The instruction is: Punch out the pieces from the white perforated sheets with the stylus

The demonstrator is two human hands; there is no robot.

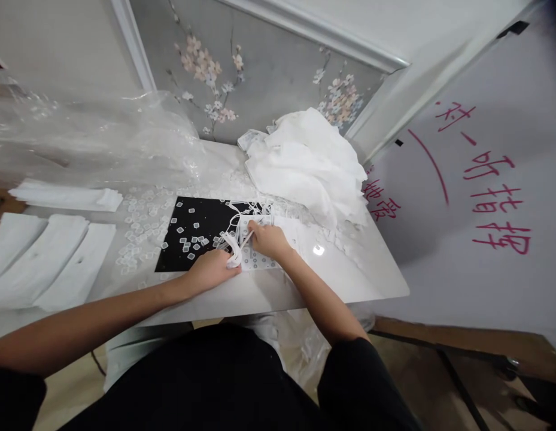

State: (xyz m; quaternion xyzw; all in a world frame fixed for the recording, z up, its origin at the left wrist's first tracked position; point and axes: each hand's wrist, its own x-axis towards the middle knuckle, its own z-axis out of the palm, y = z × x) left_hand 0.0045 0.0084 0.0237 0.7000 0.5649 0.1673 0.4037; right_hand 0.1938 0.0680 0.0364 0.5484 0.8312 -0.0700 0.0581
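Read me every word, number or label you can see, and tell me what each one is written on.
"对一听指挥", last character uncertain: red handwriting on the large white board.
"爱": same board, lower left; characters before it unclear.
No other readable text.

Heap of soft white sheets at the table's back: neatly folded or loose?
Loose. The heap of soft white sheets is rumpled, edges jutting unevenly, unlike the flat white strips at left.
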